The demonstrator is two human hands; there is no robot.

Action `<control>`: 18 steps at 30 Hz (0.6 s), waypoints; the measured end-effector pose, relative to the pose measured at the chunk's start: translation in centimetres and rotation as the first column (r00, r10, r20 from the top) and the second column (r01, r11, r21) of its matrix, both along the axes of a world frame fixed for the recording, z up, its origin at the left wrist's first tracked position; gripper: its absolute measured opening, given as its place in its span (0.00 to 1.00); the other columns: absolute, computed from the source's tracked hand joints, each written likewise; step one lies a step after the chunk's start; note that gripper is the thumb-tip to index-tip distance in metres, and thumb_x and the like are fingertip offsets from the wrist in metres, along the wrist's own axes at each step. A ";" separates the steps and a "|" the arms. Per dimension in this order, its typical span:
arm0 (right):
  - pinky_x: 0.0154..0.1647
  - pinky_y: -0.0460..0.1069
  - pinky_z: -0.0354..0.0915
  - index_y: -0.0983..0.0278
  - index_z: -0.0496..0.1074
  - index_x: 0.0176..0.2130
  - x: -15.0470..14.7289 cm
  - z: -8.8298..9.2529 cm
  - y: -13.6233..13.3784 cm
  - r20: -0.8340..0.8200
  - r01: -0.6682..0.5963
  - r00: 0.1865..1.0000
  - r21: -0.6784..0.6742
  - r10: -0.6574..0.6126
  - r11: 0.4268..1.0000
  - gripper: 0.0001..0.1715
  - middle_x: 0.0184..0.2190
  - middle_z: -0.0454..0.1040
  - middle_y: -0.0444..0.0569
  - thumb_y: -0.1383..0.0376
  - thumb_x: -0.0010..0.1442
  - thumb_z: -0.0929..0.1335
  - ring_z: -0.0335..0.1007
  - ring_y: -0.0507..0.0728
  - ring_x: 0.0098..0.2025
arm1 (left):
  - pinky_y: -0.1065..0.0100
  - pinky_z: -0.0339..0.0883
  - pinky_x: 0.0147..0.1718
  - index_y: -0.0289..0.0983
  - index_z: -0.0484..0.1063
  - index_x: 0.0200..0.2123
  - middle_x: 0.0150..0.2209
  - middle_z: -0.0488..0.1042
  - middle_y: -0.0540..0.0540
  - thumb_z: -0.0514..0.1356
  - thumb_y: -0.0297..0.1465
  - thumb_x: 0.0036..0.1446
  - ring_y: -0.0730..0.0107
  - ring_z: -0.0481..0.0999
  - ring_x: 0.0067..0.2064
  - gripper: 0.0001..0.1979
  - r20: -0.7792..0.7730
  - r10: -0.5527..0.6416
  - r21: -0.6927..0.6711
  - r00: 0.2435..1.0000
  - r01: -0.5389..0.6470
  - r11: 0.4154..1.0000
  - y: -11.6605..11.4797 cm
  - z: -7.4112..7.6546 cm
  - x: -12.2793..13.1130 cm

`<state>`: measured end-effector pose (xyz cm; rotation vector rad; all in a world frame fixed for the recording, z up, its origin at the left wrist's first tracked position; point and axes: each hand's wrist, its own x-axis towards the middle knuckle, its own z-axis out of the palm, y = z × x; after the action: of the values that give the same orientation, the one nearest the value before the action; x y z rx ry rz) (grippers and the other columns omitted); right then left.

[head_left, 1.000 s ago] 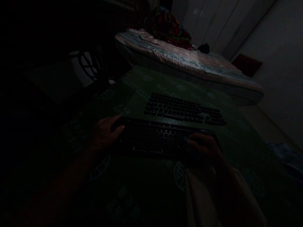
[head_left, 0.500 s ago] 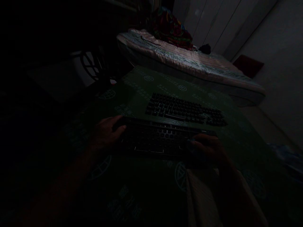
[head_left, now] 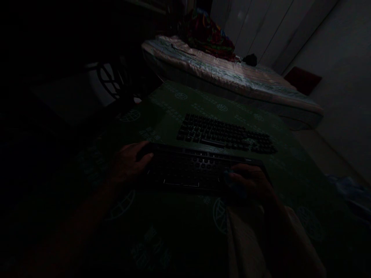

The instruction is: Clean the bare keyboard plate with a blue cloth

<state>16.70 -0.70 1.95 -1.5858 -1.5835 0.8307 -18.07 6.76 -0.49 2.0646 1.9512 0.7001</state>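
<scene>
A black keyboard base (head_left: pixel 179 173) lies across the green table, its key area bare of most caps. My left hand (head_left: pixel 131 158) grips its left end, thumb on top at the upper corner. Over its right part, my right hand (head_left: pixel 251 179) is closed on a dark bluish object (head_left: pixel 236 185), whose kind the dim light hides. The front of that object touches or hovers just above the key area; I cannot tell which. Behind the base, loose black keycaps (head_left: pixel 226 133) lie in keyboard order, a long space bar (head_left: pixel 213 143) among them.
The green table cover (head_left: pixel 162 104) bears pale printed emblems. A beige cloth (head_left: pixel 246 239) lies under my right forearm. Beyond the table is a mattress (head_left: pixel 214 69) with a red patterned bundle (head_left: pixel 205 34). A dark spoked wheel (head_left: pixel 108 81) stands at the left.
My right hand has shifted slightly left over the keyboard base with the bluish object. My left hand keeps its hold, and the view has moved very slightly.
</scene>
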 end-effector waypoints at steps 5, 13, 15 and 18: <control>0.25 0.47 0.68 0.63 0.77 0.28 0.0 0.0 -0.1 -0.045 0.017 0.999 -0.023 -0.018 1.000 0.15 0.25 0.77 0.48 0.54 0.48 0.72 0.73 0.56 0.27 | 0.56 0.62 0.53 0.34 0.67 0.54 0.52 0.71 0.40 0.48 0.45 0.52 0.56 0.67 0.54 0.31 -0.010 0.002 -0.009 1.000 -0.003 1.000 -0.1 0.4 0.2; 0.25 0.46 0.67 0.63 0.77 0.29 0.3 0.3 -0.2 0.000 -0.086 0.996 -0.040 0.086 0.996 0.10 0.25 0.77 0.46 0.58 0.51 0.70 0.72 0.54 0.27 | 0.54 0.63 0.52 0.34 0.66 0.54 0.53 0.70 0.40 0.49 0.44 0.52 0.53 0.67 0.54 0.30 -0.008 0.027 -0.049 1.000 -0.027 0.998 -0.3 0.8 0.4; 0.27 0.46 0.67 0.63 0.77 0.30 0.3 0.2 -0.1 -0.006 -0.087 0.996 -0.020 0.087 0.996 0.10 0.26 0.77 0.46 0.59 0.52 0.70 0.73 0.54 0.28 | 0.54 0.63 0.52 0.34 0.66 0.54 0.53 0.69 0.40 0.49 0.44 0.53 0.53 0.66 0.55 0.30 -0.008 0.025 -0.052 1.000 -0.026 0.998 -0.2 0.7 0.3; 0.27 0.46 0.68 0.63 0.78 0.30 0.3 0.1 -0.1 -0.001 -0.110 0.994 -0.014 0.110 0.994 0.10 0.26 0.77 0.47 0.59 0.52 0.70 0.73 0.55 0.28 | 0.54 0.63 0.52 0.35 0.66 0.54 0.53 0.70 0.40 0.49 0.45 0.53 0.54 0.67 0.55 0.29 -0.001 0.015 -0.022 1.000 -0.015 1.000 -0.1 0.4 0.2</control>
<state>17.01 -0.84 2.04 -1.5189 -1.6805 0.9020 -17.83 6.65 -0.09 2.0390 1.9681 0.6780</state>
